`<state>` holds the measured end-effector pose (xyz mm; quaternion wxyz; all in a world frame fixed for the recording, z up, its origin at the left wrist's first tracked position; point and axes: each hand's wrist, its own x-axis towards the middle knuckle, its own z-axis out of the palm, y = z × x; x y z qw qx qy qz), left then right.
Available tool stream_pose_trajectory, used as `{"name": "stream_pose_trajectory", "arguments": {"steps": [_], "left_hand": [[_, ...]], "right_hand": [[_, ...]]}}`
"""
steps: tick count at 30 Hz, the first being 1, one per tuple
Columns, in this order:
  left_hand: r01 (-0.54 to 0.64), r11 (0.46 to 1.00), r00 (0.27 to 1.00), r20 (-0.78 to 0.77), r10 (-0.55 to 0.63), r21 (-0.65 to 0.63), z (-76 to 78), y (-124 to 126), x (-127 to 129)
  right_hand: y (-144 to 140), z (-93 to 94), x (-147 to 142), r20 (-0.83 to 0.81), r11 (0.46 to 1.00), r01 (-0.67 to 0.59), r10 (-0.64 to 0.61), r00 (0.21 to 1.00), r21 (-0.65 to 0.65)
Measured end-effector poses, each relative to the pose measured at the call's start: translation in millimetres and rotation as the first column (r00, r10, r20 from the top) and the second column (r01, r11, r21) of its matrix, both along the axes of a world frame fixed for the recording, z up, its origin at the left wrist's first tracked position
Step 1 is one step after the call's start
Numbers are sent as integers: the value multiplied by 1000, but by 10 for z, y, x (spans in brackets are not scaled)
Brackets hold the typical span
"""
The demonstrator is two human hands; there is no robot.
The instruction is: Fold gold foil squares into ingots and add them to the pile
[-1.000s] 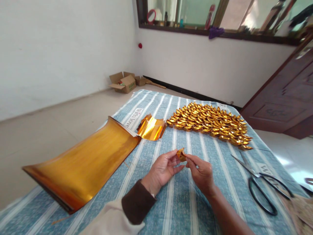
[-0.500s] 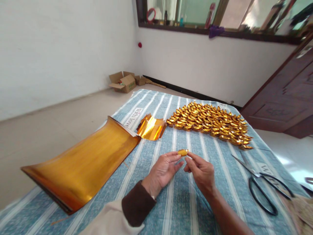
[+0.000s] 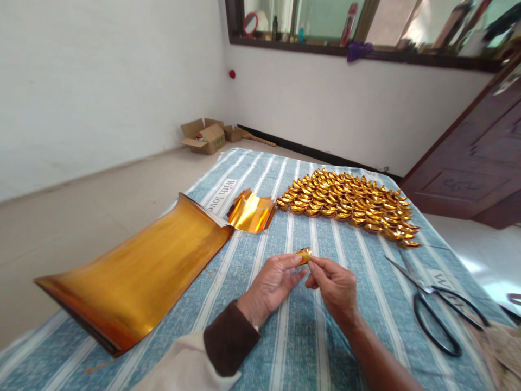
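A small piece of folded gold foil paper (image 3: 303, 256) is pinched between my two hands above the striped tablecloth (image 3: 299, 347). My left hand (image 3: 274, 279) grips its left end with closed fingertips. On its right end, the thumb and forefinger of my right hand (image 3: 336, 285) press together. Beyond my hands, several folded gold paper ingots (image 3: 345, 201) stand in tight rows. A short stack of gold foil sheets (image 3: 253, 212) lies left of them, curling at its edges. Large gold foil sheets (image 3: 138, 271) are spread to the left of my left hand.
Black-handled scissors (image 3: 425, 290) rest partly spread on the cloth at the right. An opened cardboard box (image 3: 205, 138) sits on the floor beyond the table. A wooden door (image 3: 468, 152) stands at the right, and a windowsill (image 3: 309, 46) with bottles runs along the back wall.
The folded foil has turned and tilted between my fingertips, with its upper edge now showing folds. My right fingers have shifted slightly down along it. The other things lie as before.
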<state>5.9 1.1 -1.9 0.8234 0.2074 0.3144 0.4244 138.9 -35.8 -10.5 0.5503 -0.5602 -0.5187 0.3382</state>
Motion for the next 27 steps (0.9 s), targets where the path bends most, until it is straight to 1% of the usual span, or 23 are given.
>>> {"name": "stream_pose_trajectory", "arguments": {"steps": [6, 10, 13, 17, 20, 25, 27], "left_hand": [[8, 1000, 1000, 9, -8, -2, 17, 2, 1], [-2, 1000, 1000, 4, 2, -6, 13, 7, 4], [-31, 1000, 999, -10, 31, -1, 0, 7, 14], [-53, 999, 998, -32, 53, 10, -17, 3, 33], [-50, 999, 998, -31, 51, 18, -23, 1, 42], [-25, 1000, 1000, 3, 25, 13, -12, 3, 35], [-7, 1000, 999, 35, 8, -8, -6, 10, 30]], "right_hand": [[-3, 29, 13, -3, 1000, -2, 2, 1000, -19], [4, 46, -9, -96, 999, -23, 20, 995, -30], [4, 61, -32, -155, 999, -8, 2, 988, -39], [-5, 91, -35, -114, 999, 29, -33, 993, -34], [-11, 108, -22, -81, 999, 28, -30, 996, -24], [-8, 107, -12, -61, 999, 33, -32, 998, 10], [-7, 100, -10, -41, 999, 36, -35, 999, 33]]}}
